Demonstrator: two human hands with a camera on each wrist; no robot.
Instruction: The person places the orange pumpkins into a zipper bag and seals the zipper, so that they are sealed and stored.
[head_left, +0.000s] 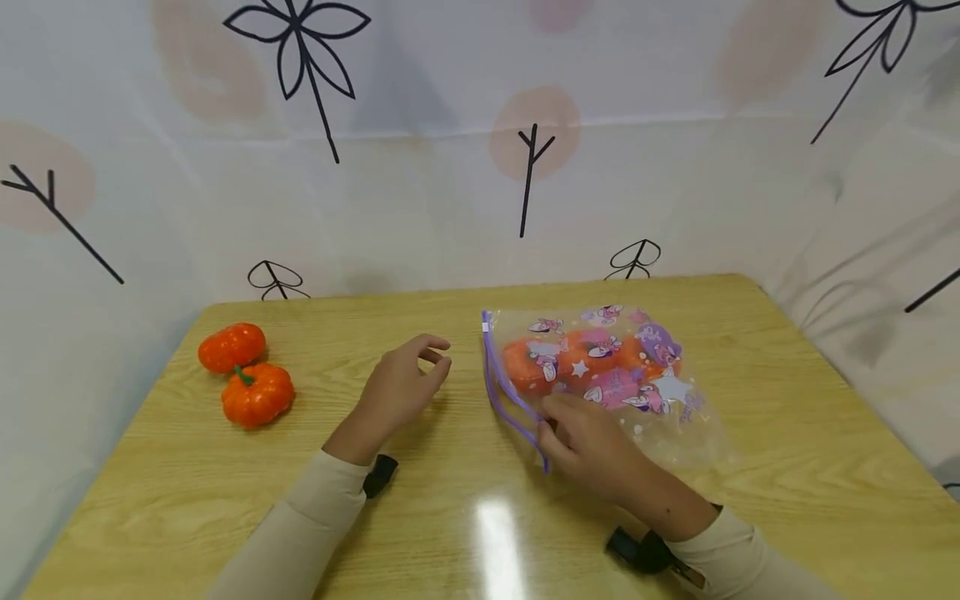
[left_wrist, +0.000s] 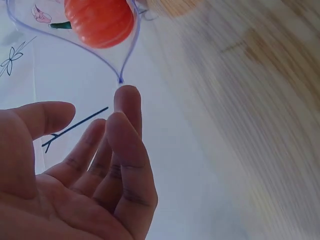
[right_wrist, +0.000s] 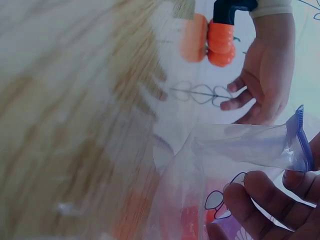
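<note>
A clear zip bag (head_left: 712, 425) with purple edging and pink and purple cartoon prints lies on the table, its mouth gaping toward the left. Inside are orange toy pumpkins (head_left: 522, 367); one with a green stem shows through the mouth in the left wrist view, as a pumpkin (left_wrist: 100, 22). My right hand (head_left: 592, 446) pinches the near side of the bag's purple-edged mouth between thumb and fingers. To the left of the bag, my left hand (head_left: 405, 379) hovers with loosely bent fingers, holding nothing and apart from the bag.
Two more orange toy pumpkins stand close together at the table's left: a far pumpkin (head_left: 232, 347) and a nearer green-stemmed pumpkin (head_left: 258, 398). The wooden table (head_left: 420, 533) ends at a pale printed cloth (head_left: 420, 208) behind it.
</note>
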